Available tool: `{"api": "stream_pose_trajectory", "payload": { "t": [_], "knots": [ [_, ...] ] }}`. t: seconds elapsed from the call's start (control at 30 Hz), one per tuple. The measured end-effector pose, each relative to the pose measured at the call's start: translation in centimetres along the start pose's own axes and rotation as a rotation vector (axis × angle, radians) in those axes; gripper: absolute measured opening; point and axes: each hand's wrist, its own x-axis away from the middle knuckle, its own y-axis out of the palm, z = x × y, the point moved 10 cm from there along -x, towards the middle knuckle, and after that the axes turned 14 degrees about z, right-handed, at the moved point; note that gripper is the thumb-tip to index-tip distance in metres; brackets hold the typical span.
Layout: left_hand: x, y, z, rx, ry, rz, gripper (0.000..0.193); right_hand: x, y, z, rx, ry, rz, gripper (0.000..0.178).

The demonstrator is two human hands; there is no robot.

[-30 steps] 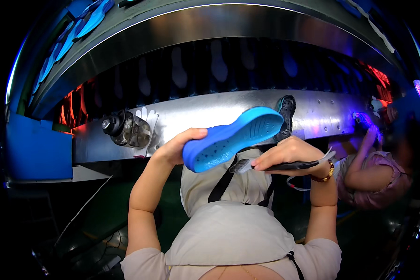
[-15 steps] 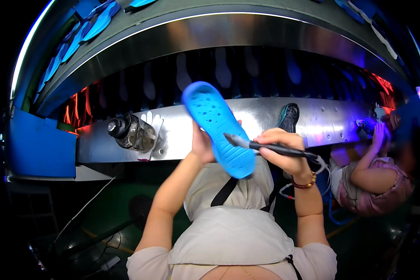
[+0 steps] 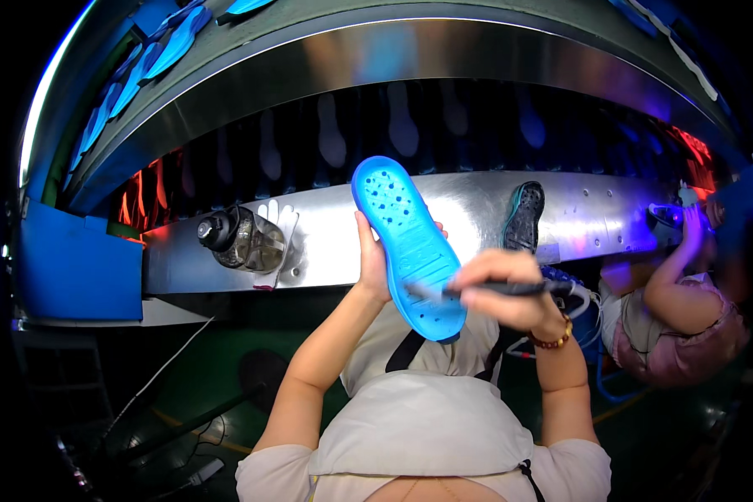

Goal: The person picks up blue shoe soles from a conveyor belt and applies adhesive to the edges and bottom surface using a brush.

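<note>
A bright blue shoe sole point(image 3: 403, 230), peppered with holes at its far end, is held tilted over my lap. My left hand point(image 3: 375, 261) grips it by its left side, with some fingertips showing past the right edge. In my right hand point(image 3: 510, 311) is a black-handled brush point(image 3: 523, 288) with a pale tube trailing from its back end. The brush head lies over the near part of the sole. Motion blurs it, so I cannot tell whether the bristles touch. A black sole with a teal edge point(image 3: 525, 216) rests on the metal ledge, beyond my right hand.
On the metal ledge point(image 3: 326, 243) stand a dark-capped bottle point(image 3: 258, 241) and a white glove point(image 3: 283, 224) at the left. Behind the ledge, dark rows of soles point(image 3: 332, 130) sit under the metal hood. A co-worker point(image 3: 678, 322) sits at the right.
The blue sole has swung more upright and shifted right, its upper face turned more toward me. My right hand has brought the brush down toward the sole's near end.
</note>
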Motion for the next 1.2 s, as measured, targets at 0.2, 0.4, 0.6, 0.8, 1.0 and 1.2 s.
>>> {"api": "stream_pose_trajectory", "payload": {
  "t": [0.2,0.4,0.6,0.8,1.0,1.2],
  "knots": [
    [0.4,1.6,1.4,-0.049,0.085,-0.102,0.091,0.0,2.3,-2.0,0.134,-0.217,-0.036,0.014],
    [1.4,1.8,3.8,0.000,0.177,0.073,0.089,0.1,-0.9,0.7,0.013,-0.092,0.101,0.016],
    [1.7,3.3,6.2,-0.062,0.271,0.031,0.088,1.3,0.7,-0.3,-0.256,-0.078,-0.181,0.020],
    [1.5,3.3,7.3,-0.059,0.306,0.057,0.086,1.6,1.1,-0.1,-0.115,-0.099,-0.115,0.021],
    [2.2,3.3,7.6,0.134,0.191,0.150,0.083,1.4,-0.6,3.5,-0.606,0.155,0.113,0.018],
    [4.1,4.6,3.9,0.063,0.258,-0.019,0.068,2.3,0.8,2.8,-0.575,0.266,0.319,0.020]
  ]
}}
